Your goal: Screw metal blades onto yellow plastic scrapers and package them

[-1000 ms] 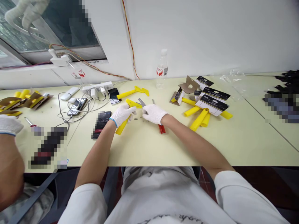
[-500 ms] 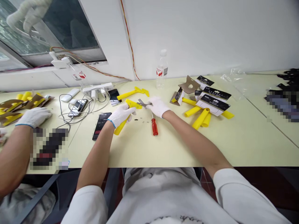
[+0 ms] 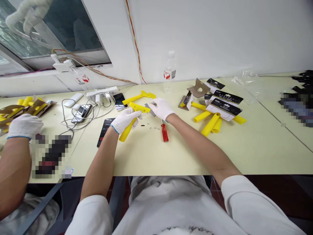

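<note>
My left hand (image 3: 125,120), in a white glove, is wrapped round the handle of a yellow plastic scraper (image 3: 126,133), its wide head pointing right. My gloved right hand (image 3: 162,109) pinches a thin grey metal blade (image 3: 152,113) close to the scraper head; whether the two touch I cannot tell. Below the right hand lies a screwdriver (image 3: 165,133) with a red handle, its tip end partly hidden. Tiny metal bits (image 3: 156,128) and a small black piece (image 3: 142,125) rest on the table between my hands. Another yellow scraper (image 3: 133,99) lies behind them.
Yellow handles (image 3: 210,124) and black-and-white packaging cards (image 3: 223,109) are heaped at the right. A water bottle (image 3: 169,73) stands by the wall. Phones (image 3: 104,132), tangled cables and a power strip (image 3: 105,91) are at the left, beside a co-worker's gloved hand (image 3: 25,125).
My right hand has shifted slightly left and up, bringing the blade nearer the scraper head. The screwdriver lies a little further right. The co-worker's hand has moved left.
</note>
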Motion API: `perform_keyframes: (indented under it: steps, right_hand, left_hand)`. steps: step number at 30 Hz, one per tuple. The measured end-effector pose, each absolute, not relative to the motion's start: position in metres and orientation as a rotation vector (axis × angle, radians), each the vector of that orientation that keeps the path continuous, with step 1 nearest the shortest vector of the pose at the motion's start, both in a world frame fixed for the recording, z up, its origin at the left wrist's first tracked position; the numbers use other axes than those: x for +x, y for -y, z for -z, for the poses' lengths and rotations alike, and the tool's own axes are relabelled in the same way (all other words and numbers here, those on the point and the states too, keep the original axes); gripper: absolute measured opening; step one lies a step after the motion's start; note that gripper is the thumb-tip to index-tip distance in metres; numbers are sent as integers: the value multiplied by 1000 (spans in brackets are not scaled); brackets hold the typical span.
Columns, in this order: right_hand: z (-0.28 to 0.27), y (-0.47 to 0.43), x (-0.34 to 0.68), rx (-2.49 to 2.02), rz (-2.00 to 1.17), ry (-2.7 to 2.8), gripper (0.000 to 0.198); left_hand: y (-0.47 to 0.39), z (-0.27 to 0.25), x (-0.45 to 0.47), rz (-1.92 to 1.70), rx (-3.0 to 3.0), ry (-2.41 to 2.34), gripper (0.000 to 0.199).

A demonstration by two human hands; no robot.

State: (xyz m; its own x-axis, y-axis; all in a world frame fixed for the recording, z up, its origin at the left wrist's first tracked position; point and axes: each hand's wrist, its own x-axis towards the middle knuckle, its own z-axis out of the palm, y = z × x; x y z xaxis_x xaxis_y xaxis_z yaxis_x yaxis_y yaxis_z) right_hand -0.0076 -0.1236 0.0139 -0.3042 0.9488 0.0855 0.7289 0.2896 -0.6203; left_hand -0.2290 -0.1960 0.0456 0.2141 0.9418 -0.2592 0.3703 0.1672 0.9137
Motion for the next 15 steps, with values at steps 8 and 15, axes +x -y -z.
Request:
perform_keyframes:
  steps: [8,15]
  right_hand:
    - [-20,133,12,-1202,-1497,1833,27]
    - [-15,118,20,-1470,-1126,1870,33]
  left_hand:
    - [196,-46,-230,-597,1447,-1368,33]
    - [195,-47,-227,-603,1457,-1442,34]
